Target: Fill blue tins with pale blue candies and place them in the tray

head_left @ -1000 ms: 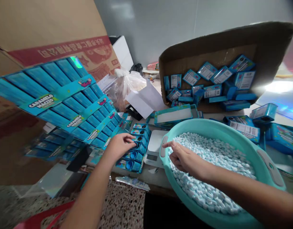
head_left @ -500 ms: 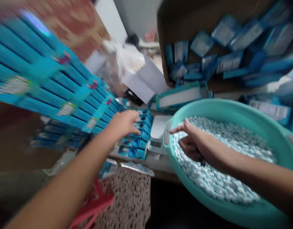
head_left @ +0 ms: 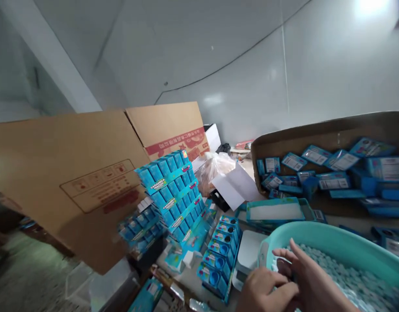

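My left hand point(head_left: 266, 289) is at the lower edge of the view, its fingers curled and meeting my right hand point(head_left: 308, 273). Whatever is between them is hidden. The right hand's thumb and forefinger stand apart while its other fingers bend inward, over the near left part of a turquoise basin point(head_left: 316, 229). Small white and pale blue candy-like pieces point(head_left: 355, 268) fill the basin. To the left of my hands, a display tray of small blue boxes point(head_left: 220, 249) with round holes in their tops sits beside a white scale point(head_left: 249, 249).
Stacked display trays of blue boxes point(head_left: 173, 195) rise behind on the left, before a large cardboard carton point(head_left: 98, 173). A cardboard box point(head_left: 256, 151) at the back right holds many loose blue packs. Between them lie a plastic bag point(head_left: 215, 169) and a white folded card point(head_left: 235, 186).
My left hand has left the row of small blue boxes and moved right to my right hand. The view has tilted upward, showing more wall and carton.
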`<state>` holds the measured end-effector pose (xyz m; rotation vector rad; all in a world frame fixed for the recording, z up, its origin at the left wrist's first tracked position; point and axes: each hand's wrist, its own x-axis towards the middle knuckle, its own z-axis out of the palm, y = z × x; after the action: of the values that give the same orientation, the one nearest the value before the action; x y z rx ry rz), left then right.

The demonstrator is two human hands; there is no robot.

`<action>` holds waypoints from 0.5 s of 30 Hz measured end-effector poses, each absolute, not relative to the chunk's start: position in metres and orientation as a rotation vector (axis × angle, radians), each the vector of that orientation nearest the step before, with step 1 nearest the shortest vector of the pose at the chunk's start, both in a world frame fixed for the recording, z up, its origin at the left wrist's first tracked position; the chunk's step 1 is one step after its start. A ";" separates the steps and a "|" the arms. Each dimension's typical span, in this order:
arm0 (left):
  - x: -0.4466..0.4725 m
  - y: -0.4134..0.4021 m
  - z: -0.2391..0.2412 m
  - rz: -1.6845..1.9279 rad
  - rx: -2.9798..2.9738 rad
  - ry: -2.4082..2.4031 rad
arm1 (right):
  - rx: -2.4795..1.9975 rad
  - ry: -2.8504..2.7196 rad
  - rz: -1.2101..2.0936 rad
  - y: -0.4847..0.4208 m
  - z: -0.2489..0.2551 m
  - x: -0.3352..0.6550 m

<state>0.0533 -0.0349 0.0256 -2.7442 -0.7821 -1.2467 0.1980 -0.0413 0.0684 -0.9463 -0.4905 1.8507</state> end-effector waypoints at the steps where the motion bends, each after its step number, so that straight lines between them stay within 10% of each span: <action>1: 0.049 -0.035 0.032 -1.353 -2.695 -0.773 | -0.909 -0.463 1.827 -0.040 0.070 0.199; 15: -0.050 0.063 0.066 -0.678 -2.666 -1.292 | -0.802 -0.318 1.618 -0.022 0.107 0.244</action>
<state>-0.0499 0.0633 0.0657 -2.6664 -1.2915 -0.6784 0.2441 -0.0215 0.1072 -0.8016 -0.3175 1.6176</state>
